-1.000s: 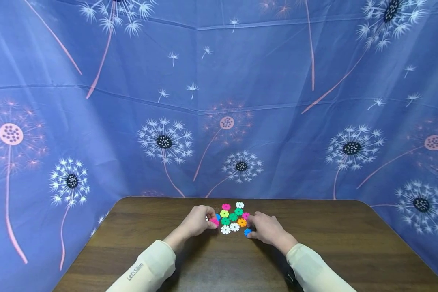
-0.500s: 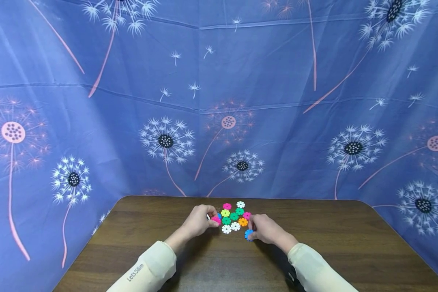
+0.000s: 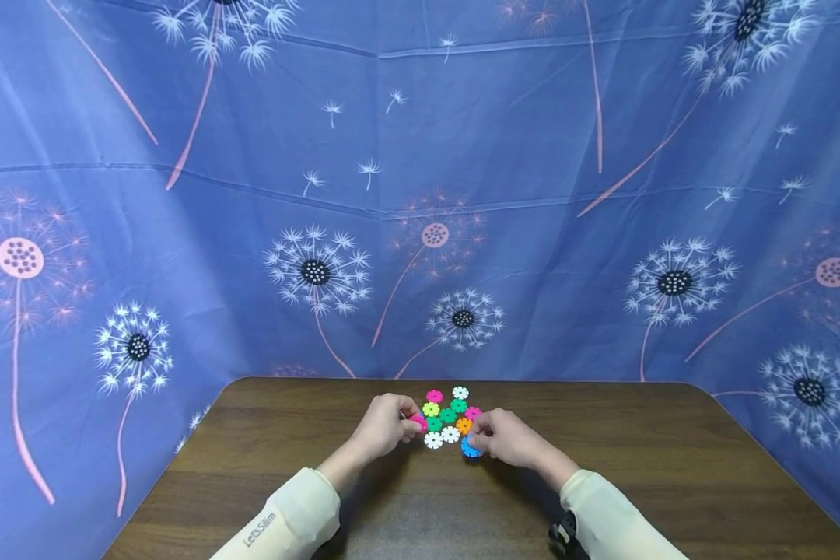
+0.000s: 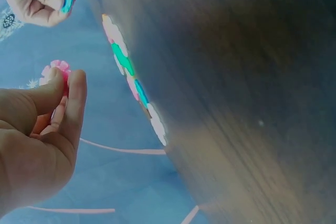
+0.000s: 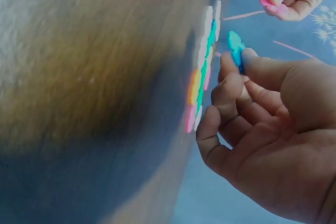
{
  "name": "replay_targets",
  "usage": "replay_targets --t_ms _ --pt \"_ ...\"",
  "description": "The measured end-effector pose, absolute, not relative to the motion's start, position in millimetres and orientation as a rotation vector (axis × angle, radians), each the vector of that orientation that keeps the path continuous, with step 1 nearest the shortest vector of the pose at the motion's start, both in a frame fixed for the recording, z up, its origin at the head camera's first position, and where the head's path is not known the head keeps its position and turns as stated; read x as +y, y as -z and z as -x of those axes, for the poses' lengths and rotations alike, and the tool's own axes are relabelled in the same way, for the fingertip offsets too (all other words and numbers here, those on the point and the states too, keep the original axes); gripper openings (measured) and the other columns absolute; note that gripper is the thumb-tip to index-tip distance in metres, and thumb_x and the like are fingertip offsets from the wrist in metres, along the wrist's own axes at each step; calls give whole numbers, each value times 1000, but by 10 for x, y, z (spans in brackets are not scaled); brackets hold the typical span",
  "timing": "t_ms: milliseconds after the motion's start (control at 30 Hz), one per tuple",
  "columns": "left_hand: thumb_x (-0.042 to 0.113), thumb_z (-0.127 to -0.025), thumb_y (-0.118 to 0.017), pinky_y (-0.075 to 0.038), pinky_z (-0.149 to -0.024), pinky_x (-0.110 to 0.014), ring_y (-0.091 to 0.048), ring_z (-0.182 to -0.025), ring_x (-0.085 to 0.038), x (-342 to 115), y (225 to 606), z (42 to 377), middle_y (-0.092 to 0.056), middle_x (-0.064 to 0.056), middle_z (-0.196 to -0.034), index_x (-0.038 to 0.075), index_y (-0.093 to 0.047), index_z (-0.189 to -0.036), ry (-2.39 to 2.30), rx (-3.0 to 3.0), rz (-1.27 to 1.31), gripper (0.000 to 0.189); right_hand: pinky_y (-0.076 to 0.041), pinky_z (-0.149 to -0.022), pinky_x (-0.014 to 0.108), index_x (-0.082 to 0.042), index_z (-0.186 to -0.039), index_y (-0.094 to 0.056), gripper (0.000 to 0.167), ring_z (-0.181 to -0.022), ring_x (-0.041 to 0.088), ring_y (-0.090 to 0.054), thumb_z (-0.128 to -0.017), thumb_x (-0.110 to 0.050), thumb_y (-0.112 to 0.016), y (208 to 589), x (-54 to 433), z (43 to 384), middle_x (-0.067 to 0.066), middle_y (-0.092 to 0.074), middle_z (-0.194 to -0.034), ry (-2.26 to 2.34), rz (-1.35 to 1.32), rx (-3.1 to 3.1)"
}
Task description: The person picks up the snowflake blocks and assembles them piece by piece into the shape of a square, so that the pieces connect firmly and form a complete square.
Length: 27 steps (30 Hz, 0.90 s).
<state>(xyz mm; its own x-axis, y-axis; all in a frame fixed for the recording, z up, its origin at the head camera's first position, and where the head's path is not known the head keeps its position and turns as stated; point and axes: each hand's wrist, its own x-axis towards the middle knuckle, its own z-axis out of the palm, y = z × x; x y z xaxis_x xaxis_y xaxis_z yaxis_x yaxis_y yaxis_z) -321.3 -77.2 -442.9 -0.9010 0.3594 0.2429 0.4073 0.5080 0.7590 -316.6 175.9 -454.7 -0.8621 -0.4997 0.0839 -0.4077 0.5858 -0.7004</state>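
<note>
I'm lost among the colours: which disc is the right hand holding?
The raised blue disc; the left hand holds a pink disc, others lie on the table.

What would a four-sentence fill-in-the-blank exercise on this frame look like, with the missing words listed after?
1. The disc pinched in the left grip is coloured ____.
2. The other held disc, in the right grip, is coloured ____.
3. Nearest the person, two loose discs on the table are ____.
4. The sleeve bearing printed lettering is on the ____ arm.

Missing words: pink; blue; white; left.
</note>
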Motion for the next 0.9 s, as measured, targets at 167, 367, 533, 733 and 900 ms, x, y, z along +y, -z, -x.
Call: replay_targets --t_ms 167,367,533,733,900 --pt "-5 -85 -76 -58 -55 -33 -68 -58 -22 -696 4398 3152 -69 -6 -71 1 -70 -80 1397 -2649 718 10 -45 -52 28 -1 -89 -67 13 -59 16 -56 -99 -8 -64 4469 1718 3114 6 -66 -70 1370 666 2507" --pt "-3 -87 -76 -50 -51 -21 -64 -56 -11 -592 4380 3078 -66 -1 -69 2 -72 -82 1316 -2592 781 8 -44 -53 26 1 -88 -66 17 -59 14 -55 -100 -11 -63 4403 1676 3076 11 -68 -71 1508 636 2411" --pt "-6 -87 -74 -50 -52 -20 -57 -56 -4 -538 4364 3027 -64 1 -67 1 -72 -81 1370 -2540 804 10 -47 -55 27 1 -92 -67 16 -63 16 -60 -100 -13 -64 4361 1646 3048 6 -68 -71 1553 640 2383" --pt "-7 -86 -74 -50 -52 -21 -57 -57 -6 -510 4362 2998 -64 0 -67 0 -71 -81 1382 -2520 800 9 -47 -55 25 4 -98 -68 15 -67 20 -63 -100 -10 -63 4328 1617 3008 5 -67 -71 1608 648 2338" --pt "-3 -86 -76 -48 -53 -20 -53 -57 0 -493 4350 2976 -62 4 -66 2 -73 -81 1312 -2518 824 8 -45 -54 23 5 -100 -68 15 -63 17 -59 -100 -9 -63 4314 1618 2977 5 -65 -69 1645 624 2311"
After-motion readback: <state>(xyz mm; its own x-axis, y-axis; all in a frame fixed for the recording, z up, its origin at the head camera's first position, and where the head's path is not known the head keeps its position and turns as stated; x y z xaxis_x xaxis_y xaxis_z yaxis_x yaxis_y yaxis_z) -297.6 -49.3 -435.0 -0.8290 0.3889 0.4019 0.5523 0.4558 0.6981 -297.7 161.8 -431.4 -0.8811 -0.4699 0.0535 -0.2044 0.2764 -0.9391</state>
